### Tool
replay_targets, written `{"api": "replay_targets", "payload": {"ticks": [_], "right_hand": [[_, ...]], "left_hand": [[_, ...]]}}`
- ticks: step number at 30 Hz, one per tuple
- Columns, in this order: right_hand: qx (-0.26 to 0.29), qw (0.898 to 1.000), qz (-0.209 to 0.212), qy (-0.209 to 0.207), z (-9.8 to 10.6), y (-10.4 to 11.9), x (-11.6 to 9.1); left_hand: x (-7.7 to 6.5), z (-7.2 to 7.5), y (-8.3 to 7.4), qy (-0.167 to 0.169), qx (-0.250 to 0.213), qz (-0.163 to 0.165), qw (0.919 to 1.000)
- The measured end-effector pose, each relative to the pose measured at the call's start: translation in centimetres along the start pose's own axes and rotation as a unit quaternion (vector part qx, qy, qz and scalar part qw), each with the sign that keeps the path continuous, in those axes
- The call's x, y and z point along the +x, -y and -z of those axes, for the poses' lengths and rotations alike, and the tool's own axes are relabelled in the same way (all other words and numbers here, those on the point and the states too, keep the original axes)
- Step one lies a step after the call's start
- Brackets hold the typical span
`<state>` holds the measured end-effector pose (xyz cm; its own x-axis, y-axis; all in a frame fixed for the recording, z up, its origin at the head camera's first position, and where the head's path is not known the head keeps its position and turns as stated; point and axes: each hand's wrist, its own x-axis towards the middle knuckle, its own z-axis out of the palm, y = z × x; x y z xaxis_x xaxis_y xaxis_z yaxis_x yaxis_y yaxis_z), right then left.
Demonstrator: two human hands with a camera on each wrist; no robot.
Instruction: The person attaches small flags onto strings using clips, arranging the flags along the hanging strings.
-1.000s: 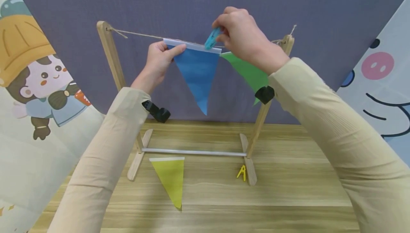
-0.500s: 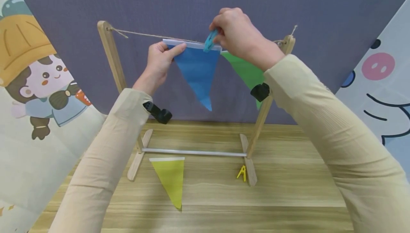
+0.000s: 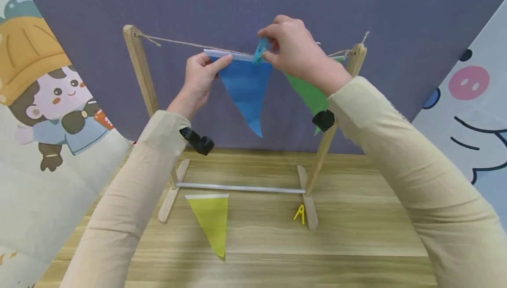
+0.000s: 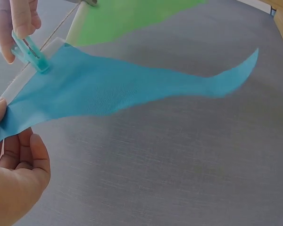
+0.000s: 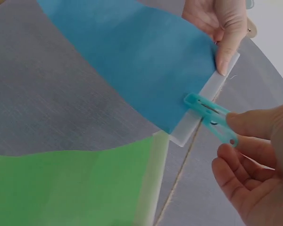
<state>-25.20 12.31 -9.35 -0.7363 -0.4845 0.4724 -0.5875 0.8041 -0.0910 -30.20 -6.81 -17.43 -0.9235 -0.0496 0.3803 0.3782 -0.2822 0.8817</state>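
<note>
A blue triangular flag [image 3: 245, 94] with a white top strip hangs along the twine [image 3: 178, 42]. My left hand [image 3: 198, 76] pinches the strip's left end, thumb in front and fingers behind. Near the strip's right end, a light blue clothespin [image 5: 210, 113] straddles the strip and twine, its tip overlapping the blue fabric. My right hand [image 3: 295, 48] pinches the clothespin's handle end between thumb and fingers. Just right of it hangs a green flag [image 3: 310, 94], partly hidden behind the right hand and wrist in the head view.
A wooden stand holds the twine between its left post [image 3: 140, 72] and right post [image 3: 322, 147], with a white bar [image 3: 241, 187] low across. On the wooden table [image 3: 356, 244] lie a yellow flag [image 3: 211, 222] and a yellow clothespin [image 3: 299, 214]. A grey-blue panel [image 3: 222, 6] stands behind.
My right hand has shifted slightly left, bringing the light blue clothespin a little lower over the strip and more upright. The blue flag's tip has swung slightly right. My left hand keeps its grip.
</note>
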Motion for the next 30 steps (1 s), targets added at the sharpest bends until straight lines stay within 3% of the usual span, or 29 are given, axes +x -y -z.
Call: {"api": "replay_targets", "payload": {"ticks": [6,16,30], "right_hand": [[0.001,1.000,-0.001,-0.010,-0.5,-0.2,-0.3],[0.005,0.999,0.019,-0.029,-0.7,-0.4,-0.9],[0.018,0.996,0.040,-0.072,-0.5,-0.4,-2.0]], "left_hand": [[0.0,0.2,0.5,0.011,0.016,0.000,0.9998],[-0.2,0.5,0.7,0.034,-0.003,-0.009,0.9994],[-0.2,1.7,1.1,0.034,0.029,-0.031,0.9985]]}}
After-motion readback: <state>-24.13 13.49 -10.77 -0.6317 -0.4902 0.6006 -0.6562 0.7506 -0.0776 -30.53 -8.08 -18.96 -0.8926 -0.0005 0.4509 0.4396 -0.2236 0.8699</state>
